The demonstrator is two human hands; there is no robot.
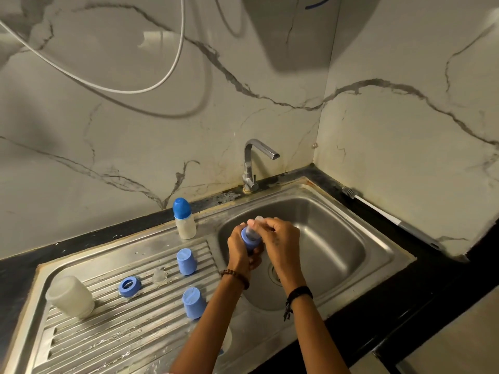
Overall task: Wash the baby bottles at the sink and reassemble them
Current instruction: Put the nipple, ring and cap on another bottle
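At centre frame, over the sink (378,255), your left hand (239,248) clamps a blue collar (249,237) while your right hand (280,236) pinches its clear teat (258,219). Wet fingers could slip, dropping both into the basin.

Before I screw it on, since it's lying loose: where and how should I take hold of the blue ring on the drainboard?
Pinch the blue ring by its outer wall, coming straight down. It lies flat, hole up, with bare drainboard around it.
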